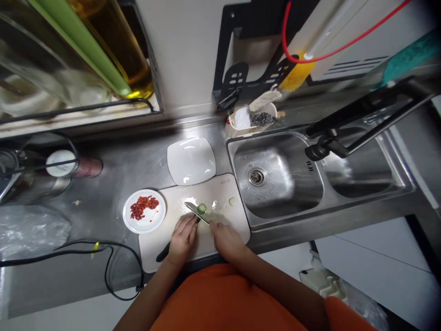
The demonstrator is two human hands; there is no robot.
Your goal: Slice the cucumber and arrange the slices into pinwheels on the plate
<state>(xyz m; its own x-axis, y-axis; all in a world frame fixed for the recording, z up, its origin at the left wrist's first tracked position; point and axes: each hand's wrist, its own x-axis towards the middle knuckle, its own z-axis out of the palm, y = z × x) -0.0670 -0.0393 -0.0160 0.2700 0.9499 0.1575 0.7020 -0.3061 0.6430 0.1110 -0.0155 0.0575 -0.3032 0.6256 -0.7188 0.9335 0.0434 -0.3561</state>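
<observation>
My left hand is closed over a dark green cucumber whose uncut end sticks out behind the palm on the white cutting board. In my right hand is a kitchen knife, its blade slanting to the upper left right by my left fingertips and the cut end of the cucumber. Just past the blade rests a pale green cucumber slice; whether more slices lie under it I cannot tell. A smaller cucumber piece lies toward the board's right side. The knife's handle is hidden in my fist.
Left of the board sits a white plate with chopped red pieces. An upper white dish borders the board. The steel sink and black faucet are to the right. Black cables and a plastic bag lie left.
</observation>
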